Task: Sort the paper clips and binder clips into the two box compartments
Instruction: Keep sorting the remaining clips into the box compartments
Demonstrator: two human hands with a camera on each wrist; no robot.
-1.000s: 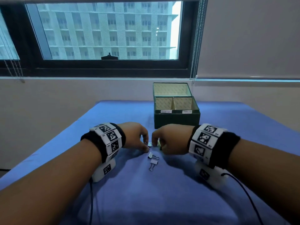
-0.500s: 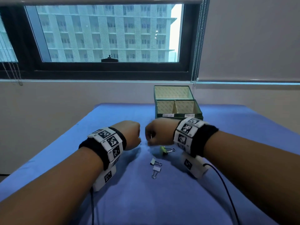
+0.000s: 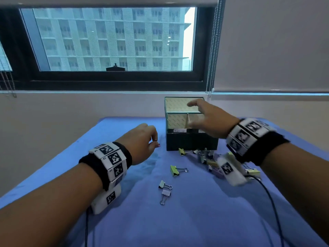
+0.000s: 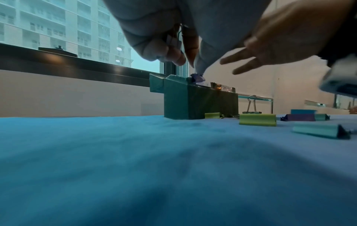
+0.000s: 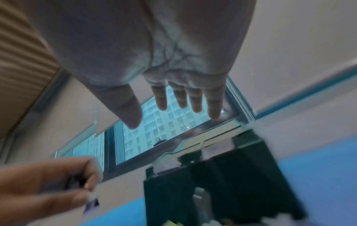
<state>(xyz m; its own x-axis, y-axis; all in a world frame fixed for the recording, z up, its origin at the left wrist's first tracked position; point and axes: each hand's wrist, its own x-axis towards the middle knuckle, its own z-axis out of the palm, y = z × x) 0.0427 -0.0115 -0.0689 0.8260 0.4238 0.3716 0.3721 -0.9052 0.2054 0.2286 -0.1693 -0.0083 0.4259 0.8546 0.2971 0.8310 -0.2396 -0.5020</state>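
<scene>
Just left of the box (image 3: 191, 141), a small purple clip (image 3: 158, 145) sits pinched in the left hand (image 3: 140, 142), its long axis unclear, while the right hand (image 3: 212, 120) spreads open above the right compartment, loose binder clips (image 3: 178, 170) nearby.

Right compartment (image 3: 195, 122) hidden behind right hand (image 3: 211, 120)

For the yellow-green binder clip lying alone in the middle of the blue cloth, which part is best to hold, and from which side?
Pinch the yellow-green binder clip by its wire handles, which lie flat pointing right. Come from above, probably with the open right hand; the wedge body likely offers a less secure grip.
</scene>
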